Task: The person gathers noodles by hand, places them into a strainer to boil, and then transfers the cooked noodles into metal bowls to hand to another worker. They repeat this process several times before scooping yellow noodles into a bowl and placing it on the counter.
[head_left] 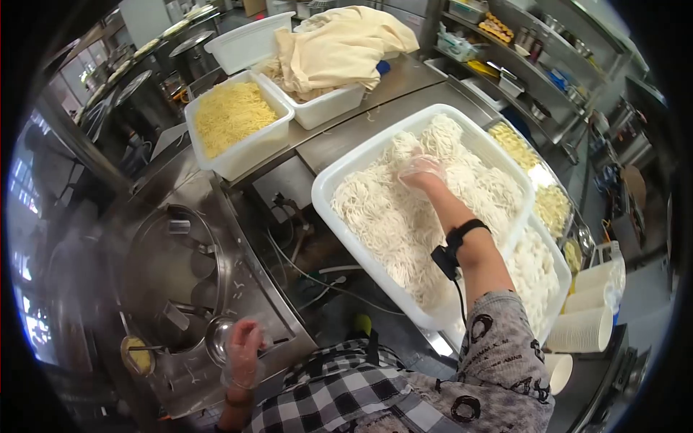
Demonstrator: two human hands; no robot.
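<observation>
My right hand [422, 172], in a clear plastic glove, reaches into a large white tub [375, 278] of white noodles [382, 216]. Its fingers are closed around a bunch of them near the far side, the fingertips partly hidden by strands. On the left, my left hand [245, 352], also in a clear glove, hovers over the edge of the steel cooking station [281, 317]. Its fingers are curled in; what they hold, if anything, is hidden. Just beside it lies a round metal bowl-like utensil [217, 342].
A cooker well with metal strainer baskets [177, 315] is at left. Behind stand a tub of yellow noodles [234, 119] and a cloth-covered tub [346, 50]. Another white noodle tub [559, 278], trays of pale cut food [514, 144] and stacked paper bowls [581, 328] are at right.
</observation>
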